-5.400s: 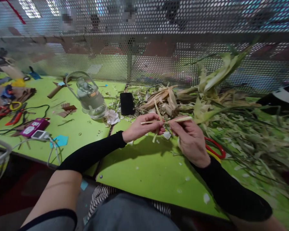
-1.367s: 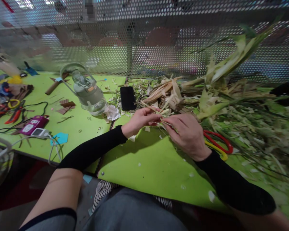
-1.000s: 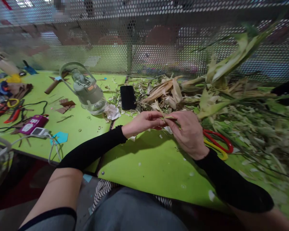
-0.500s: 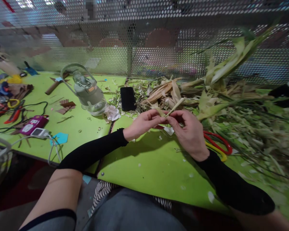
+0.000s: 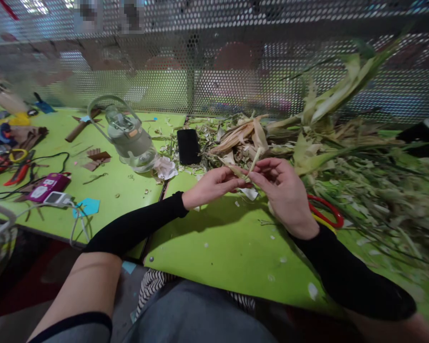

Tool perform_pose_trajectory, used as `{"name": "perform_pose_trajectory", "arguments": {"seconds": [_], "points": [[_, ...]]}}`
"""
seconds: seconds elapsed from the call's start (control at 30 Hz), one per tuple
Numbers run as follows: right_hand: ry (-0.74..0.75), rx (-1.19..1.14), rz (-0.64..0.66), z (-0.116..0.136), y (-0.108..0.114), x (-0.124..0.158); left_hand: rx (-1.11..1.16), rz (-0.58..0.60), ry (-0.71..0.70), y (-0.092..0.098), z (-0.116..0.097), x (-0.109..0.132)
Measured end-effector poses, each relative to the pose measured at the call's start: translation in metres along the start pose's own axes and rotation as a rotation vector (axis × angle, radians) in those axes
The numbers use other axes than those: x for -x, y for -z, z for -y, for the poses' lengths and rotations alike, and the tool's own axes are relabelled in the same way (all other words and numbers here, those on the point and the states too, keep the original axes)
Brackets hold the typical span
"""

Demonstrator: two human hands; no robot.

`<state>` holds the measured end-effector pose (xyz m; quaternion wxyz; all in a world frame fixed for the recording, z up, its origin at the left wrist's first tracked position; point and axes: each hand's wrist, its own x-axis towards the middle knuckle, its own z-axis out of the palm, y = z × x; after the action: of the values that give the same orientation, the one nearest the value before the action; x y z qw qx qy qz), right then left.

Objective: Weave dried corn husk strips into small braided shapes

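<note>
Over the green table, my left hand (image 5: 214, 186) and my right hand (image 5: 284, 197) meet at a pale corn husk strip (image 5: 254, 160). The left fingers are closed on its lower part, where it looks folded or crossed. My right thumb and forefinger pinch it from the other side, and one narrow end sticks up between the hands. Beyond the fingers lies a heap of dry corn husks (image 5: 236, 136). Scissors with red and yellow handles (image 5: 327, 209) rest beside my right wrist, partly hidden by it. A white scrap (image 5: 249, 193) lies just below the fingertips.
A clear water bottle (image 5: 130, 138), crumpled tissue (image 5: 165, 167) and black phone (image 5: 188, 146) stand or lie behind my left hand. Farther left are a hammer (image 5: 80, 128), pliers (image 5: 19, 169) and a purple device (image 5: 50, 186). Green husks (image 5: 343, 109) spread right, before a perforated metal screen (image 5: 236, 85).
The upright end of the husk strip has swung from slanting right to nearly vertical. My right hand has moved slightly right and turned, with its fingers lifted a little.
</note>
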<state>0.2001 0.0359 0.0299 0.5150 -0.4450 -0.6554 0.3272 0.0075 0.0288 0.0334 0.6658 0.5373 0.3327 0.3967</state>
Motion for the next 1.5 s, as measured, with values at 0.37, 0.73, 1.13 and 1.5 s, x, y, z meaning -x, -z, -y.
{"name": "perform_pose_trajectory", "arguments": {"seconds": [0.37,0.73,1.13,1.5], "points": [[0.137,0.077,0.099,0.015,0.001,0.005,0.057,0.009,0.071,0.004,-0.003,0.0],[0.504,0.411,0.179,0.022,0.006,0.004,-0.21,0.026,0.015,0.003,-0.012,0.005],[0.224,0.399,0.148,0.027,0.006,0.001,-0.138,0.121,0.037,0.003,-0.006,0.004],[0.076,0.242,0.064,0.023,0.006,0.001,-0.059,0.119,0.012,0.001,-0.002,0.004]]}}
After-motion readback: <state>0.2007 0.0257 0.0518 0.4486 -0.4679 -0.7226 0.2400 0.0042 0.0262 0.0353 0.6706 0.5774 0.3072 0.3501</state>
